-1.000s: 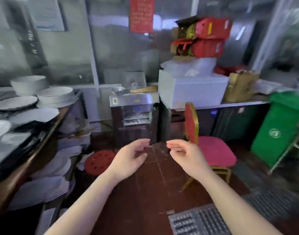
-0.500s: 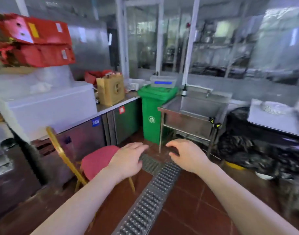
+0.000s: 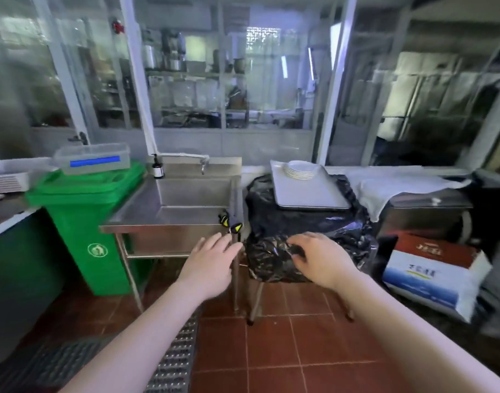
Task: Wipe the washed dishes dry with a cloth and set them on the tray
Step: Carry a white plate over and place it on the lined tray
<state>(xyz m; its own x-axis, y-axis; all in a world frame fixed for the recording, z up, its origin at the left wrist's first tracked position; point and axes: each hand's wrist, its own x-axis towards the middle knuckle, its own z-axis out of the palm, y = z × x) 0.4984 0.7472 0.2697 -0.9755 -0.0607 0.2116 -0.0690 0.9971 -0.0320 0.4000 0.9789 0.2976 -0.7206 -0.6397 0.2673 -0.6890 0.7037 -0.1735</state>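
A grey tray (image 3: pixel 308 194) lies on a stand wrapped in black plastic (image 3: pixel 297 222), right of centre. A stack of white plates (image 3: pixel 299 168) sits in the tray's far left corner. A white cloth (image 3: pixel 396 184) is spread over the metal unit to the tray's right. My left hand (image 3: pixel 210 262) and my right hand (image 3: pixel 319 258) are held out in front of me at waist height, empty, fingers relaxed. Both hover in the air in front of the stand, well short of the tray.
A steel sink (image 3: pixel 186 199) stands left of the stand, a green bin (image 3: pixel 87 222) with a clear box (image 3: pixel 92 158) on its lid further left. A cardboard box (image 3: pixel 433 270) sits on the floor at the right. A floor drain grate (image 3: pixel 172 361) runs beneath my left arm.
The view has swung right, from the plate-laden table and red chair, past the green bin, to the sink and tray. My hands stayed raised and empty throughout.
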